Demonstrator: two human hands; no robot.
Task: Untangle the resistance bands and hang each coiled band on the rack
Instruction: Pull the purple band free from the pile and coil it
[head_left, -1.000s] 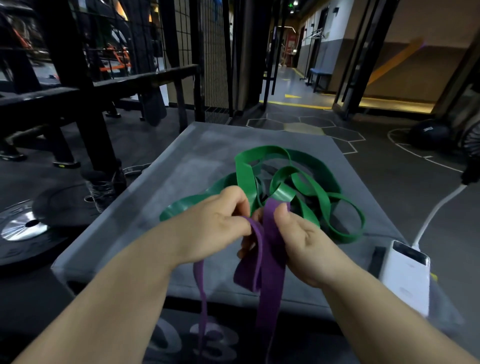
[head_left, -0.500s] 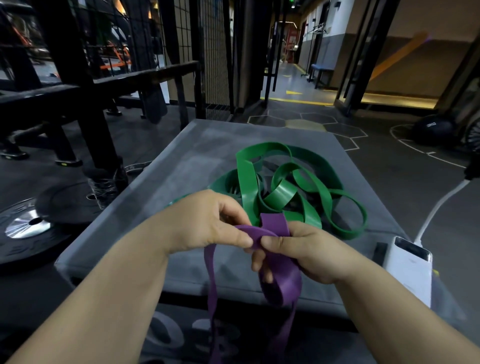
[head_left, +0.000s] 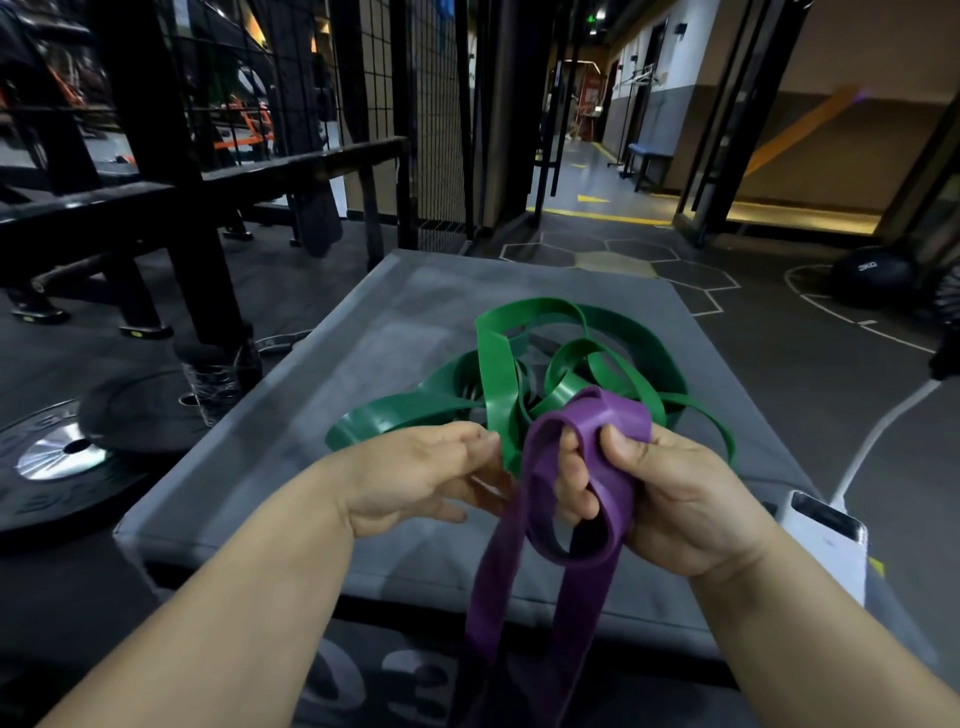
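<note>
- The right hand (head_left: 685, 499) grasps the purple band (head_left: 582, 597). Its fingers (head_left: 571, 473) go through a small coil of the band, and the thumb presses the folded top of the coil against them.
- The left hand (head_left: 415, 478) is half released. Thumb and fingers are loosely bent with a gap between them, and I see nothing pinched in this gap. The tips are just beside the left strand of the purple band; I cannot tell if they touch it.
- Below the right fingers, two long strands of the purple band hang down in front of the near edge of the counter (head_left: 322, 374). Their lower end goes out of the view.
- Beyond both sets of fingers, the green band (head_left: 498, 374) lies on the counter in a loose heap of crossed loops. One loop stands up just behind the left fingertips. The purple band seems already free from it.
- To the right of the right fingers, near the counter corner, lies a white power bank (head_left: 826, 540) with a cable.
- I think the band is light, soft and elastic, with a slightly grippy rubber surface. It folds easily but probably springs open when it is let go.
- So it seems best that the right fingers keep the coil pinched across all its layers, while the left fingers take a hanging strand close under the coil and wind it on.
- I cannot tell which frame here is the rack.
</note>
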